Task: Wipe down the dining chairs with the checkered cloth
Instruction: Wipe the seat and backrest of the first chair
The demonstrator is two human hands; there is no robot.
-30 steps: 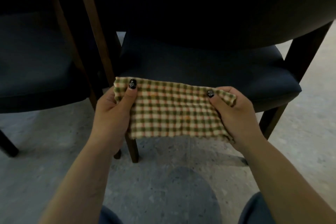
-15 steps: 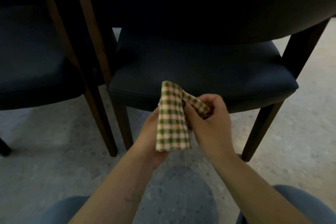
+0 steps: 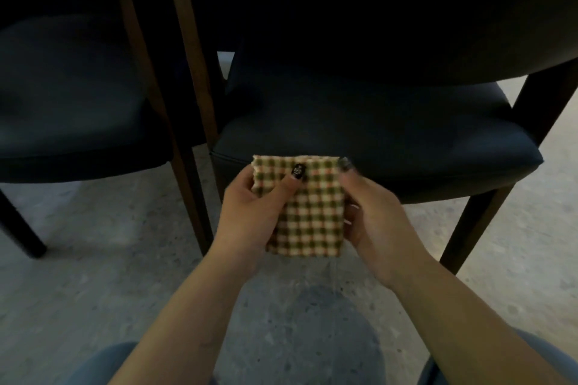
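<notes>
Both hands pinched the folded cloth (image 3: 308, 212) above the floor, just before the chair (image 3: 375, 134) seat: left hand (image 3: 250, 212) thumb on top, right hand (image 3: 372, 216) at its edge. Best to square the fold, then press flat on the seat.

Both hands holding checkered cloth (image 3: 308, 212), dark chair (image 3: 375, 134)

Grey speckled floor (image 3: 93, 291), dim light, deep shadow above.
</notes>
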